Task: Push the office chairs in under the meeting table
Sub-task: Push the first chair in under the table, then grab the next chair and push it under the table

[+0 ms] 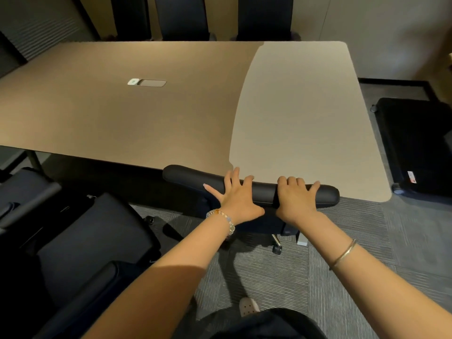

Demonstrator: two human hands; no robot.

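Note:
A black office chair stands right at the near edge of the brown meeting table (122, 113); only the padded top of its backrest (190, 178) and one castor show, the seat hidden under the tabletop. My left hand (236, 196) lies flat over the backrest top with fingers spread. My right hand (297, 196) rests beside it, fingers curled over the same edge. A second black office chair (93, 236) stands out from the table at lower left, its seat in full view.
Three dark chair backs (182, 18) line the table's far side. A black wheeled case (415, 143) lies on the carpet to the right. A cable hatch with a white socket (146, 82) sits in the tabletop. Striped grey carpet (342, 241) lies below.

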